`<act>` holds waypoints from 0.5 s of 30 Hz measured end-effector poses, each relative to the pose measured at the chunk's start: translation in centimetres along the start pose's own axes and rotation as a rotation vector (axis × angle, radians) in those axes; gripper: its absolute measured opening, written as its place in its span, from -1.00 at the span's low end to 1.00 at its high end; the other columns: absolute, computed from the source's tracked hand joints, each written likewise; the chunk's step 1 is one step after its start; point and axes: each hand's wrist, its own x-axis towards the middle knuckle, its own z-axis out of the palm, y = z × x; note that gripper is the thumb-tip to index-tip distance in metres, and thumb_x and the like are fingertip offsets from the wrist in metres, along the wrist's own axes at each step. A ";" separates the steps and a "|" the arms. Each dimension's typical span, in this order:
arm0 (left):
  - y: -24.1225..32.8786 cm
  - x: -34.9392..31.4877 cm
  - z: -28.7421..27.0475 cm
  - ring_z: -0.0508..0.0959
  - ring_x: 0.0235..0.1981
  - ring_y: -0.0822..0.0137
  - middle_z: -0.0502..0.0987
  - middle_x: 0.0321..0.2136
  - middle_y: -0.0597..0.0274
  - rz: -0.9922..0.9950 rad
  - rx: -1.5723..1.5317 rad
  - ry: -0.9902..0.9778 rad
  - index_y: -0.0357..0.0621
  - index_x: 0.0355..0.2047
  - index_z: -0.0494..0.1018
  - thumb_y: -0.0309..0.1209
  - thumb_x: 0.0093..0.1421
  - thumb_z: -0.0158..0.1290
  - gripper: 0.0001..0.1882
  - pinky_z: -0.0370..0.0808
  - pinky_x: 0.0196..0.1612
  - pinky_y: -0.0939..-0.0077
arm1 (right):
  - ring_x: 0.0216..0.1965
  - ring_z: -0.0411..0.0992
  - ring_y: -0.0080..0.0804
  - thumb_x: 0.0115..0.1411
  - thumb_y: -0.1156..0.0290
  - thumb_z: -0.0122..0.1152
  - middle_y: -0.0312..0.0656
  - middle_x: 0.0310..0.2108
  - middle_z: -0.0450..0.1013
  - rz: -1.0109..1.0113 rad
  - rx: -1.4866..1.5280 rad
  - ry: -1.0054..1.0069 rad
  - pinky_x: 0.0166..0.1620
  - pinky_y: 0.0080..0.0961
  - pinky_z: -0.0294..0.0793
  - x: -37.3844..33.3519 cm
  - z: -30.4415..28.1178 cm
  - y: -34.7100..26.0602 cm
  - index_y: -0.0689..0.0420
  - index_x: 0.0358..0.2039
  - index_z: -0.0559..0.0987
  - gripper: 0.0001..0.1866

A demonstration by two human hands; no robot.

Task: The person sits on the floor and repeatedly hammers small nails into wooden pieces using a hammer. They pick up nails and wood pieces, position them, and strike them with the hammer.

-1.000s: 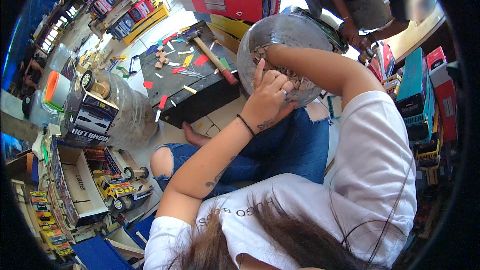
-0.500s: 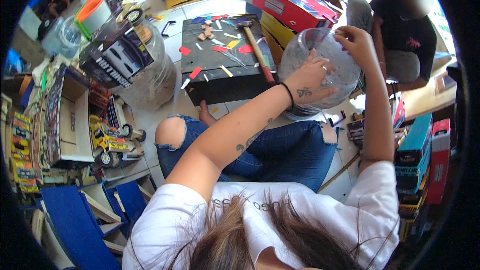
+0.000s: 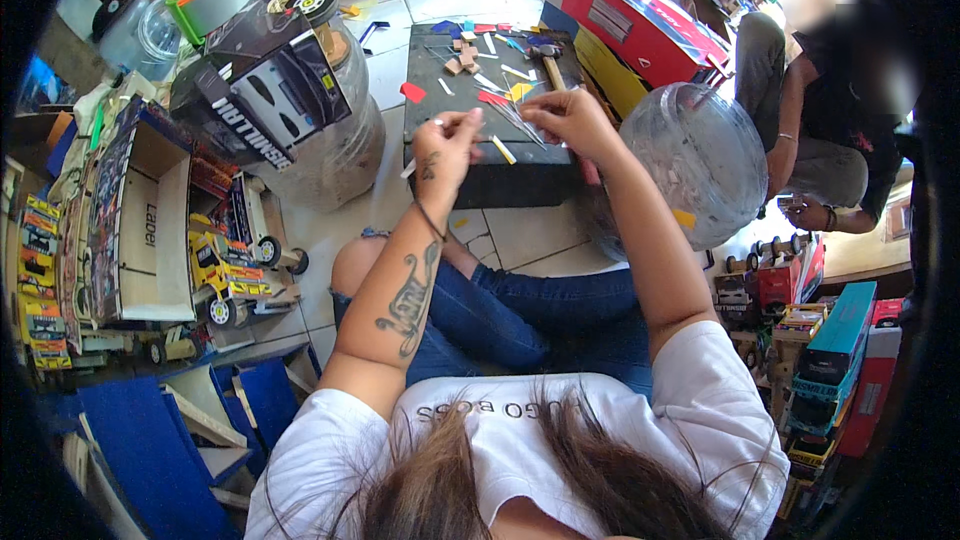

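Observation:
My left hand [image 3: 452, 150] is raised over the near side of a low black bench [image 3: 500, 187], its fingers pinched together on something too small to make out. Across from it, my right hand [image 3: 572, 124] also pinches, and whatever its fingertips hold is hidden. Thin metal rods [image 3: 522, 126] lie on the bench beside the right fingertips. Around them are coloured scraps, such as a red piece [image 3: 412, 93], and small wooden blocks [image 3: 461, 62]. A hammer [image 3: 548, 68] lies partly behind my right hand. Next to my right forearm, a large clear plastic jar [image 3: 695, 165] leans over.
At left, a dark printed box [image 3: 265, 105] rests against another big clear jar [image 3: 345, 155]. Toy trucks [image 3: 225, 275] and blue wooden panels [image 3: 150, 450] lie nearer. A red box [image 3: 635, 15] stands behind the bench; a co-worker [image 3: 830, 110] sits at right.
Both hands have left the clear jar at right and come left over the bench, fingers pinched. The whole view has turned slightly as well.

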 end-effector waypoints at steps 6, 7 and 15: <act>0.0 2.1 -2.0 0.44 -0.67 0.59 0.51 -0.63 0.34 0.285 0.080 0.036 -0.30 -0.42 0.52 -0.32 0.16 0.14 -0.76 0.39 -0.58 0.70 | -0.29 0.49 -0.15 0.01 0.15 0.24 -0.12 -0.36 0.50 -0.167 -0.863 0.221 -0.24 -0.28 0.49 4.2 -0.3 1.3 0.06 -0.40 0.66 -0.73; -0.1 2.2 -1.9 0.44 -0.66 0.58 0.51 -0.61 0.32 0.270 0.106 0.025 -0.30 -0.37 0.51 -0.32 0.16 0.14 -0.76 0.41 -0.55 0.70 | -0.27 0.48 -0.14 0.01 0.13 0.24 -0.12 -0.33 0.46 -0.226 -0.855 0.193 -0.22 -0.27 0.48 4.7 -0.1 1.0 0.08 -0.41 0.65 -0.72; -0.3 2.5 -2.8 0.54 -0.55 0.44 0.54 -0.59 0.20 0.391 0.315 -0.025 -0.29 -0.40 0.51 -0.39 0.05 0.18 -0.81 0.46 -0.43 0.56 | -0.31 0.54 -0.18 -0.17 0.10 0.34 -0.04 -0.38 0.55 0.043 -0.930 -0.155 -0.20 -0.32 0.51 8.4 1.8 -0.6 0.19 -0.45 0.65 -0.60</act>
